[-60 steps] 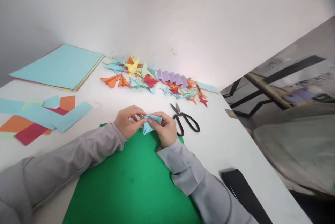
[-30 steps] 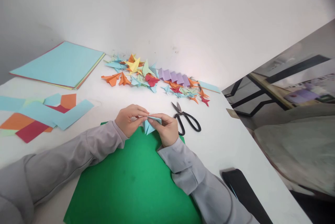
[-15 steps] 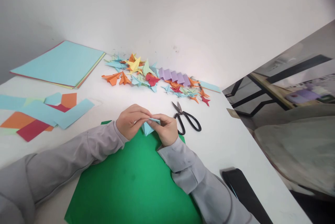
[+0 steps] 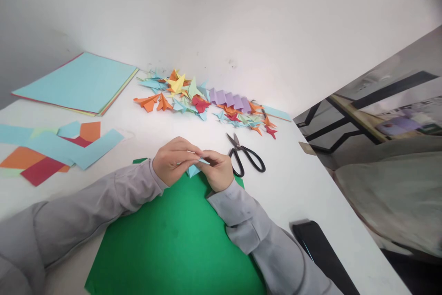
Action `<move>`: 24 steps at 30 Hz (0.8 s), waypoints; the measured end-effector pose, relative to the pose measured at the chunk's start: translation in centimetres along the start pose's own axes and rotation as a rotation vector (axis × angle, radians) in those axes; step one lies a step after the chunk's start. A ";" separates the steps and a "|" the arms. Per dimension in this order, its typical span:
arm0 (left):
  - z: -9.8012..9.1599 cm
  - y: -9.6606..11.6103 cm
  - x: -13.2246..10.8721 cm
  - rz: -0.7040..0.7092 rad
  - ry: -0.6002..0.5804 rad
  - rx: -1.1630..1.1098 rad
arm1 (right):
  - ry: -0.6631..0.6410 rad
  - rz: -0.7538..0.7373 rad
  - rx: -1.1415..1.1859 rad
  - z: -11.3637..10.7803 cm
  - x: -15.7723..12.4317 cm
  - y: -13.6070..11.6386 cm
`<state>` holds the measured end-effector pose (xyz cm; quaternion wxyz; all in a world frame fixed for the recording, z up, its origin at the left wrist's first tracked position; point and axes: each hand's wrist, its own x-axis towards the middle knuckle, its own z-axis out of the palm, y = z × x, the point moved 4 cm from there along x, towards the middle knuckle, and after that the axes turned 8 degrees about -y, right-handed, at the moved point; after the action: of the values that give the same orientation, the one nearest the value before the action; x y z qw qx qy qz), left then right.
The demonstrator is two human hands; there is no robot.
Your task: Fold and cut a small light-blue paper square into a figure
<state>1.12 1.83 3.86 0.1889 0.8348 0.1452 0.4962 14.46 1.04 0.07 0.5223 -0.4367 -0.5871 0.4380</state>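
White tabletop meets the wall. Left hand and right hand pinch the blue paper over the green sheet's far end. Fingers now cover more paper than before, suggesting a pressed crease. Scissors limit rightward movement; nearer sheet offers room.
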 end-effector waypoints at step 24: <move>0.8 1.7 -0.1 0.118 -0.060 0.091 | -0.208 -0.059 -0.191 0.9 -0.5 -0.9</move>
<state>1.86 0.15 4.24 0.1257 0.8641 0.1126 0.4741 13.57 0.32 0.82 0.4276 -0.4190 -0.6896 0.4075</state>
